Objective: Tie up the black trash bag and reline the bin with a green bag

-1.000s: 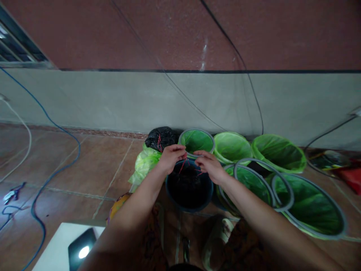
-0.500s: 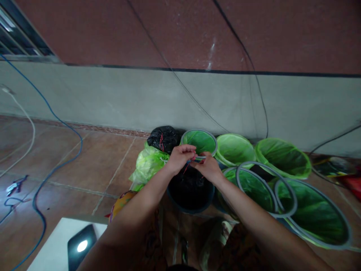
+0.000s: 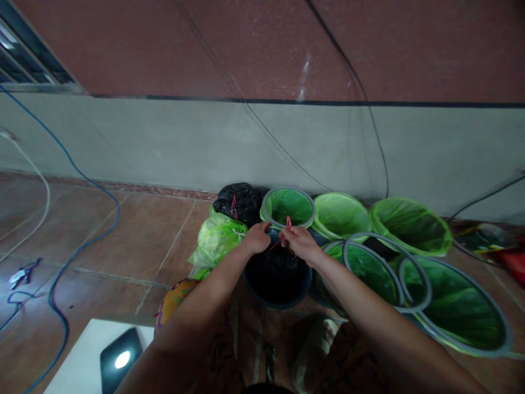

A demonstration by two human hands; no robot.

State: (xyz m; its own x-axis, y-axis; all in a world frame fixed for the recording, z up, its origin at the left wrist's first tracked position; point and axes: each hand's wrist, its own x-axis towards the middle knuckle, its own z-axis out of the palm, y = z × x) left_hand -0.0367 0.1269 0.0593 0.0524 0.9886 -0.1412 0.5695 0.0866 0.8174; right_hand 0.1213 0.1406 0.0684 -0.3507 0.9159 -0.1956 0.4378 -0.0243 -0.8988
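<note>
A dark round bin [image 3: 281, 302] stands in front of me with a black garbage bag [image 3: 287, 273] inside it. Red drawstring [image 3: 289, 221] sticks up from the fingers of my right hand [image 3: 301, 242], which is closed on it above the bin. A thin red strand also runs down toward the bag. My left hand [image 3: 257, 237] is at the bin's far left rim, its fingers curled; what they hold, if anything, is hidden. Behind the hands is a bin with a green liner and grey ring [image 3: 266, 210].
A tied black bag [image 3: 238, 201] and a light-green bag [image 3: 217, 241] sit to the left. Several green-lined bins stand to the right, one a green-lined bin [image 3: 342, 216]; a loose grey ring [image 3: 429, 298] lies across two. A phone [image 3: 118, 358] rests on a white surface. A blue cable [image 3: 68, 260] crosses the tiles.
My hands, close together at the red drawstring before, have drawn apart. The left moved left and down to the bin's rim; the right keeps the drawstring, its end now pointing up.
</note>
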